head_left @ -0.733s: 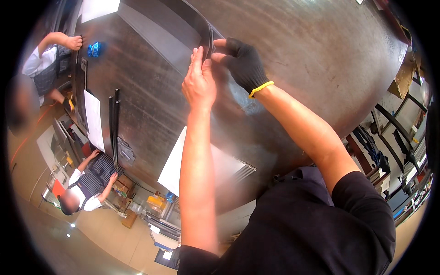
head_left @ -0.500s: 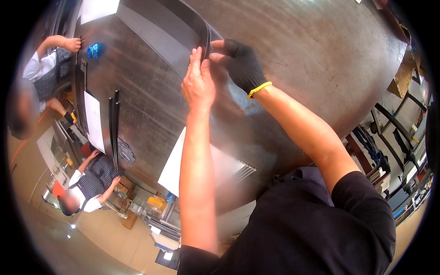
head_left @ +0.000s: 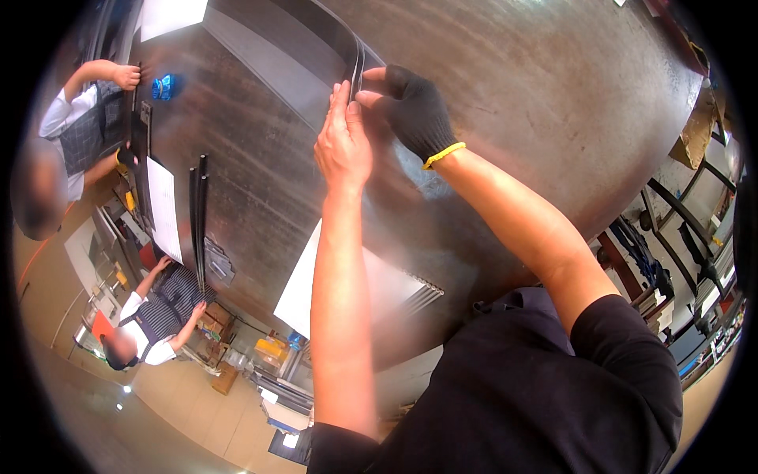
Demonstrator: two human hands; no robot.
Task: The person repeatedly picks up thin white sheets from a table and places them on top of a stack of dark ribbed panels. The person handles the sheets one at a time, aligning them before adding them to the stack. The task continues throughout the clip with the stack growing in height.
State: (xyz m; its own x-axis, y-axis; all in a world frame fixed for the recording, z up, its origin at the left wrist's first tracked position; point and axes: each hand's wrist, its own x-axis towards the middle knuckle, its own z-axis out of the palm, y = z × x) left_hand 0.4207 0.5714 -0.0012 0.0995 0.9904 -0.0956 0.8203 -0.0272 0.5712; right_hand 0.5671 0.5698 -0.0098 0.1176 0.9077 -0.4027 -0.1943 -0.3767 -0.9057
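Several thin dark grey flexible sheets (head_left: pixel 316 47) stand partly on edge at the top of the picture, and their ends curve toward me. My bare left hand (head_left: pixel 344 148) rests against the near end, its fingers stretched out straight and its palm turned to the right. On the other side, my right hand (head_left: pixel 410 107) wears a dark fingerless glove with a yellow cuff. Its thumb and forefinger pinch around the end of the sheets, close to my left fingertips. The fingers behind the glove are partly hidden.
The big brown-grey table (head_left: pixel 537 95) bears white paper (head_left: pixel 296 292), metal rods (head_left: pixel 422 296), black bars (head_left: pixel 197 213) and a blue packet (head_left: pixel 163 87). Two co-workers (head_left: pixel 87 134) are at its left edge. Shelving (head_left: pixel 679 205) with tools stands at the right.
My right hand has shifted slightly left along the sheet end; my left hand barely moved. The upper-left co-worker's gloved hand has come up to the table edge.
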